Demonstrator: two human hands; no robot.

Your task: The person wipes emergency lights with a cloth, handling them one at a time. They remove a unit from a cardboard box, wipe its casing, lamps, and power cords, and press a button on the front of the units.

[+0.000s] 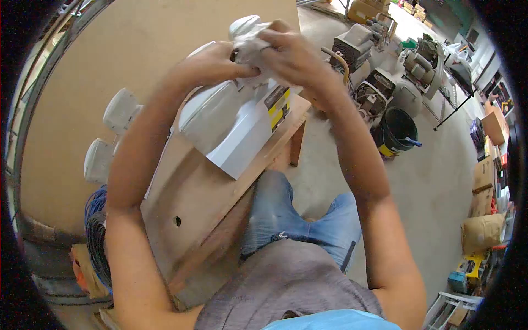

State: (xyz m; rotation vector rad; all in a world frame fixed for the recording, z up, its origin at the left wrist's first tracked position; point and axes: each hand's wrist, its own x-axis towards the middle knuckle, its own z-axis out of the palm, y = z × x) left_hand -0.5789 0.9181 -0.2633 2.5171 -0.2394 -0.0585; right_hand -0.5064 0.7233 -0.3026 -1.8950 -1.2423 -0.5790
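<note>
Both hands are raised over the far end of the wooden bench (181, 187). My left hand (220, 63) is closed on the near side of a white crumpled wrapping (253, 47), its thumb pointing across toward the other hand. Around the right side of the same wrapping curl the fingers of my right hand (291, 52), slightly blurred. A white rounded piece (243, 25) shows just beyond the wrapping. Below my hands, a white rounded casing (209, 115) lies against a white box (242, 146) with a yellow and black label.
Two white rounded heads (122, 110) stand left of my left forearm. Dark coiled cable (99, 242) hangs at the lower left. Machines (374, 91) and a black bucket (397, 129) occupy the floor at right. Cardboard boxes (483, 234) line the right side.
</note>
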